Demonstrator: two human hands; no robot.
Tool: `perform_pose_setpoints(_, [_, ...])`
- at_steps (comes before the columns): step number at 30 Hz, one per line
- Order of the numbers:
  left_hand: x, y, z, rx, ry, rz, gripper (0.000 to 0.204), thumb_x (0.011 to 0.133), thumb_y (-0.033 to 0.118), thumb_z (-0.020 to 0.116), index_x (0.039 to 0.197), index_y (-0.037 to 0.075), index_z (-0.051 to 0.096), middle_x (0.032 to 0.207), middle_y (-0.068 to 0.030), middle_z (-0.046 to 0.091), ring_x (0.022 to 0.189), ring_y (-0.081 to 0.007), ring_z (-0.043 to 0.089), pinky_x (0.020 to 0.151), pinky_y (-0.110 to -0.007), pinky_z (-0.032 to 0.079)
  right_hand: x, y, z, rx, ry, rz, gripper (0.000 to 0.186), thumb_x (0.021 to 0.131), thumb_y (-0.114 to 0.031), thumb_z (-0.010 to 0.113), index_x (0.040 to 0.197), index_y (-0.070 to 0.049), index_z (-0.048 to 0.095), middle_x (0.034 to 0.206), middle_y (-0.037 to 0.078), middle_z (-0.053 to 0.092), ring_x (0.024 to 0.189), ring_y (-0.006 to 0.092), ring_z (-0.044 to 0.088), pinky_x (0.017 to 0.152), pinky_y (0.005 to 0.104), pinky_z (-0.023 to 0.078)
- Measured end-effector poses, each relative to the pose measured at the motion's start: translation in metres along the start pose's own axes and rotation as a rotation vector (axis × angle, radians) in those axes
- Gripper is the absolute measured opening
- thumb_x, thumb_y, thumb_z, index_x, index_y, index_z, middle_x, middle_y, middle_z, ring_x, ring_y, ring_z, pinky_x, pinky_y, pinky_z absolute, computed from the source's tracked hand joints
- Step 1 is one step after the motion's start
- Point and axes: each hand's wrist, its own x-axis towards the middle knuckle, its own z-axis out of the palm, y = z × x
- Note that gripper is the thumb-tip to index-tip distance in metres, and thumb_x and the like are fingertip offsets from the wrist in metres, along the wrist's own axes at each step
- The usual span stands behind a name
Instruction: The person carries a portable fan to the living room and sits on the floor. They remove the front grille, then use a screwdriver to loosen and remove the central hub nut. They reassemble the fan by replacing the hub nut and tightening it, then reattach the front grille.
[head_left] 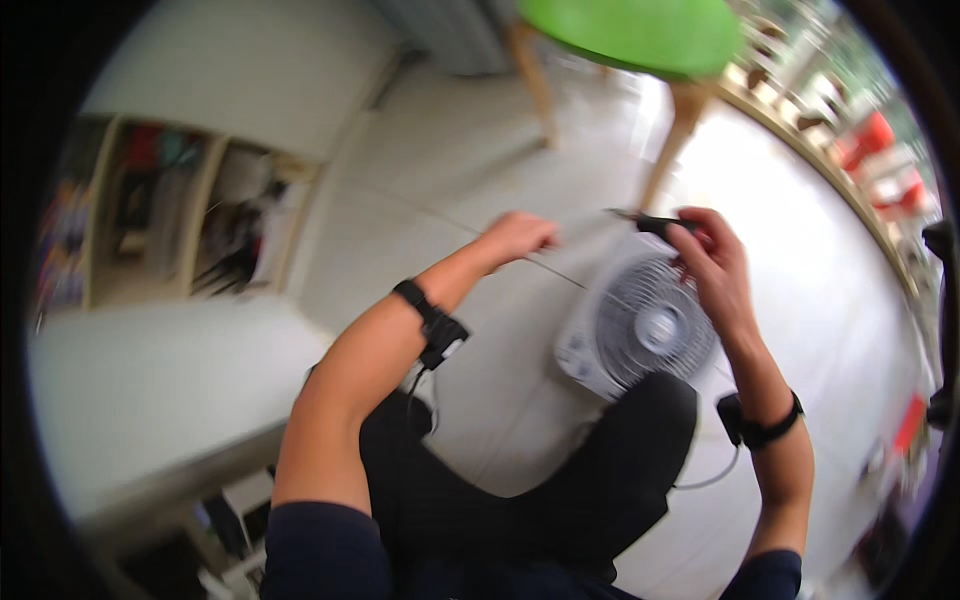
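A white box fan (586,345) lies on the floor near my right knee, its round grille facing up. Above the far part of its grille, my right hand (718,255) grips a black-handled tool (655,227). The tool's narrow metal tip points left; blur hides its exact kind. My left hand (518,238) hovers over the floor left of the fan, apart from it. Its fingers are curled closed, and I cannot make out whether something small is in them.
A green-topped stool (640,35) with wooden legs stands beyond the fan. Wooden shelving (205,210) and a white surface (170,395) are on the left. A low shelf edge (815,155) with assorted items curves along the right. Cabled black bands (437,330) circle both forearms.
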Motion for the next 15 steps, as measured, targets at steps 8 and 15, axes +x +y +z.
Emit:
perform_pose_setpoints(8, [-0.125,0.052,-0.078,-1.421,-0.078,0.046,0.035,0.111,0.040,0.053,0.122,0.009,0.063,0.113,-0.0069,0.072,0.103,-0.0239,0.070,0.092,-0.045,0.058,0.012,-0.072,0.216,-0.413,-0.115,-0.675,0.065,0.090,-0.005,0.074,0.150,0.001,0.049,0.118,0.021,0.068,0.110,0.0385,0.067,0.099,0.0451,0.053])
perform_pose_setpoints(15, [-0.051,-0.255,-0.325,-1.615,0.594,0.281,0.029,0.107,0.034,0.063,0.099,0.006,0.063,0.091,-0.0107,0.071,0.085,-0.0280,0.070,0.073,-0.045,0.060,0.088,-0.041,0.350,-0.479,-0.387,-0.595,0.075,0.089,-0.009,0.077,0.154,0.004,0.043,0.142,0.028,0.061,0.135,0.0438,0.057,0.117,0.0497,0.043])
